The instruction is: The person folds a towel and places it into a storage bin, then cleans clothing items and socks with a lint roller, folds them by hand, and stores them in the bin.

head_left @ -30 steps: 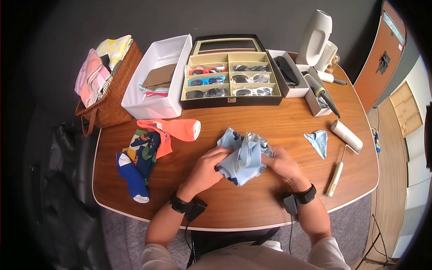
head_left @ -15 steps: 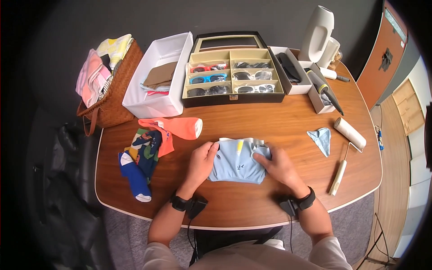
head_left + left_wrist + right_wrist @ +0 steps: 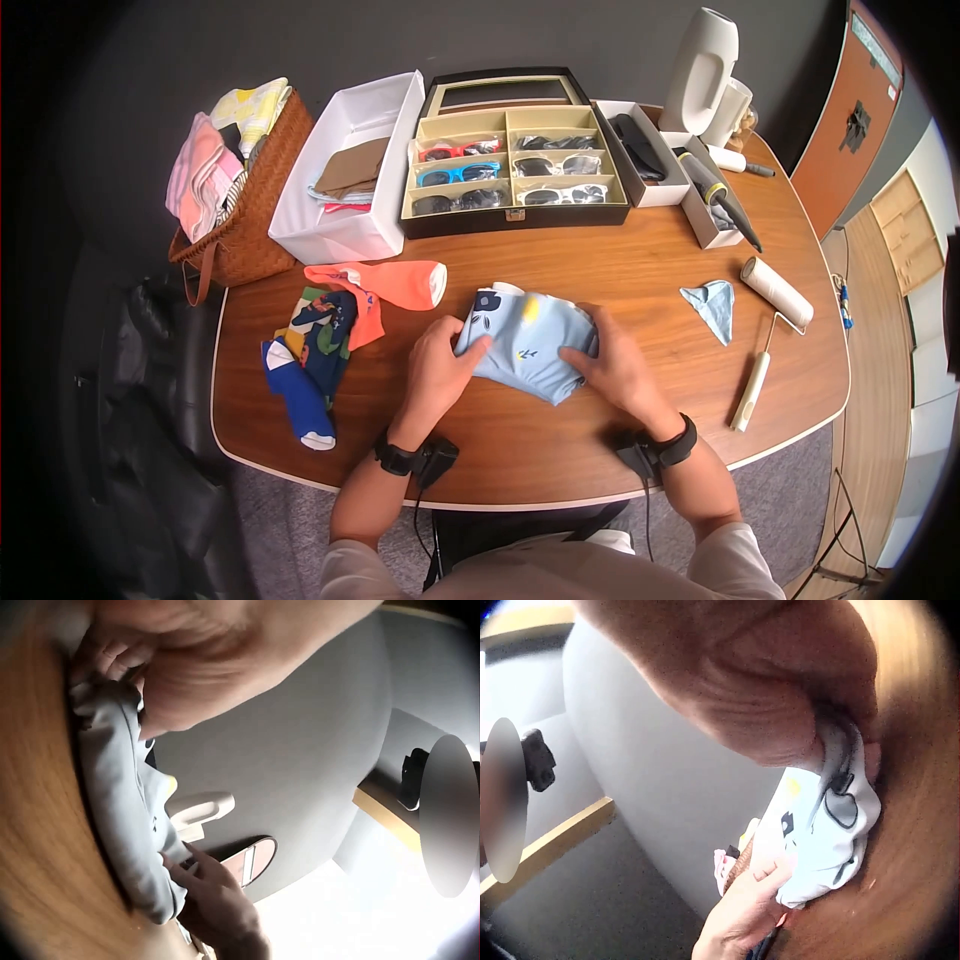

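A light blue printed garment, folded into a compact bundle, lies between both hands at the middle of the table. It shows a dark flower, small leaves and a yellow patch. My left hand grips its left side, thumb on top and fingers tucked beneath. On the opposite side my right hand holds the edge, its thumb pressing on the fabric. The left wrist view shows the garment's rounded near edge close over the wood. Bunched folds with a dark-lined trim show under the right hand in the right wrist view.
Orange, dark patterned and blue socks lie at left. Behind stand a wicker basket, a white bin and a sunglasses case. At right are a light blue cloth triangle and a lint roller.
The bunched garment was spread flat between the hands, then turned slightly and folded smaller, its dark flower now facing up. Both hands stay at its sides.
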### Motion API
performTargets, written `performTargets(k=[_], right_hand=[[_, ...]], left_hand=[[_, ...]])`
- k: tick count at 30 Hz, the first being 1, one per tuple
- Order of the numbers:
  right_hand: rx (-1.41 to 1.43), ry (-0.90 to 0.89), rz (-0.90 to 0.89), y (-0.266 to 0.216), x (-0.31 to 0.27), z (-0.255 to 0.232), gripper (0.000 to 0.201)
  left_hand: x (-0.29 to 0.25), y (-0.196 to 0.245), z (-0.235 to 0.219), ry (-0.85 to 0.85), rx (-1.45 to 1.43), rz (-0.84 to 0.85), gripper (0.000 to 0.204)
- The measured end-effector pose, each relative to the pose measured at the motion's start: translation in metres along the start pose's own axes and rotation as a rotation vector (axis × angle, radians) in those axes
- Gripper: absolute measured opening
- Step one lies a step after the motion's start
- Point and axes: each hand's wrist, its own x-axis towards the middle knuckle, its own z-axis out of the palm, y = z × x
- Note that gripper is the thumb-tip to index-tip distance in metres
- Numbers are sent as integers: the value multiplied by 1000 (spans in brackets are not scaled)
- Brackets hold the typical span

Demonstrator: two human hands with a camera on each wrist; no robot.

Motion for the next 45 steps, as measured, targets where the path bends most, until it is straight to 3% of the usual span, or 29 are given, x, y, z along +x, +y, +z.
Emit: performTargets(k=[2,9,11,13,15,17,18,20,22,23,24,25,27,30,36,40,45], right_hand=[[-4,-38,26,7,2,1,56],[-55,25,20,11,3,-3,56],[-32,27,19,-1,2,-5,57],[5,35,-50,8,1,3,60],[56,30,-133,12,1,14,62],[104,-31,-100,13,0,18,64],[122,-125,7,10,1,16,62],[251,-159,21,8,1,12,59],[378,-190,39,11,2,8,57],[553,-225,71,14,4,7,56],[728,-260,102,15,6,6,56],[725,-261,101,14,7,6,56],[1123,-259,174,11,10,3,57],[1194,-235,244,10,12,-2,56],[1272,-270,319,21,15,4,51],[1367,-225,314,18,17,0,52],[1567,-251,281,20,20,-4,50]], left_hand=[[3,-9,1,-35,-192,-92,30],[5,-12,2,47,-165,-19,28],[3,-1,6,140,-290,6,36],[1,1,9,122,-349,-4,48],[-2,8,7,53,-270,-12,50],[-5,21,-1,-32,-140,37,48],[-6,12,6,-2,-115,31,46],[-4,0,13,27,-93,29,44],[-1,-7,11,-4,-391,-41,41],[0,-8,11,-4,-392,-40,41],[1,-8,10,-32,-617,-48,41],[3,-6,8,-59,-843,-54,40],[3,1,-3,-145,-957,-117,40],[5,8,-9,-283,-1355,-303,46],[2,11,-10,-480,-1583,-396,48],[0,11,-12,-520,-1579,-369,49],[1,5,-6,-526,-1657,-493,55]])
